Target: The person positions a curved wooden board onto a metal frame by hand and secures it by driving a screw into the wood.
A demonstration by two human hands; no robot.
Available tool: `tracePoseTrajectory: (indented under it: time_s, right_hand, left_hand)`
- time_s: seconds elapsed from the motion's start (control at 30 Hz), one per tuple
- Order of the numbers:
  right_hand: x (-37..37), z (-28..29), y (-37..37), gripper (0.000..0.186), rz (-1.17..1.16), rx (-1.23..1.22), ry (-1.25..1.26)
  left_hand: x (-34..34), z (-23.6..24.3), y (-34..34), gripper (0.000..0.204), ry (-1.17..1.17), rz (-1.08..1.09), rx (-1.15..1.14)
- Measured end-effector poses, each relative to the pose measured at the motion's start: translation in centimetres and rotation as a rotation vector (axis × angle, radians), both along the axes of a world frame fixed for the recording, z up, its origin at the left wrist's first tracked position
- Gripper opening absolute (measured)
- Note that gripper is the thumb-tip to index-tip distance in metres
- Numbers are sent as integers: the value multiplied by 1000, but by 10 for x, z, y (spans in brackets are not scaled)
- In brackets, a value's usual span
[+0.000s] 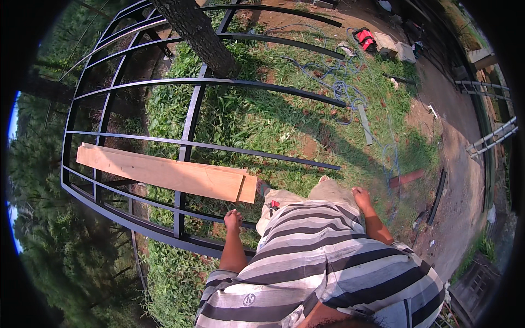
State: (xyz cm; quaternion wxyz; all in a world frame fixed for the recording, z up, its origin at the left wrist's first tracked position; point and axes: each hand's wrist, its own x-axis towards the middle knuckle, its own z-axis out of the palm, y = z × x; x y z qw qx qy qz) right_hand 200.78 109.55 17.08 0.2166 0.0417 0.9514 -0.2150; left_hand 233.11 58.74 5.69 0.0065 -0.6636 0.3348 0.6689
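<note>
My left hand (232, 220) hangs beside the near end of a stack of flat wooden planks (158, 170). Its fingers are curled in, with nothing visible in them, and it is apart from the wood. The planks lie lengthwise across the bars of a black metal frame (186, 123), their ends slightly offset. Out by my right hip, my right hand (361, 198) is held loosely with its fingers a little apart and grips nothing. Something small and red (274, 205) shows at my waist on the left. One foot (262, 187) peeks out near the planks' end.
A tree trunk (199, 41) rises through the frame. Bar ends jut toward the grass ahead. Tangled blue-grey cable (344, 90), a grey strip (365, 124), a rust-coloured board (407, 178) and a black bar (436, 197) lie on the ground. A red bag (365, 40) sits by pale blocks (386, 45).
</note>
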Motion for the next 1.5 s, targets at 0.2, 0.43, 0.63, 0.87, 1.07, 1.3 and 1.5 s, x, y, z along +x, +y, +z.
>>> tracePoseTrajectory:
  time_s: [0.2,0.43,0.63,0.87,1.07,1.3,1.5]
  right_hand:
    - [24,-23,63,46,-218,-155,-112]
    - [14,-86,163,55,-506,-283,-463]
    - [-11,-78,185,56,-267,-368,-598]
    - [29,-11,166,47,-40,-606,-687]
    - [44,3,233,45,204,-805,-263]
    - [-1,77,287,48,-153,-6,-263]
    - [-48,137,239,62,-88,254,-325]
  left_hand:
    - [-55,20,-43,19,105,-111,-134]
    - [-138,76,42,31,-34,-391,-359]
    - [-183,95,153,41,-33,-820,-618]
    - [-142,60,163,43,-167,-1011,-570]
    - [-156,35,164,42,-171,-975,-556]
    - [-196,28,225,38,-124,-995,-404]
    - [-201,-7,204,39,-196,-990,-381]
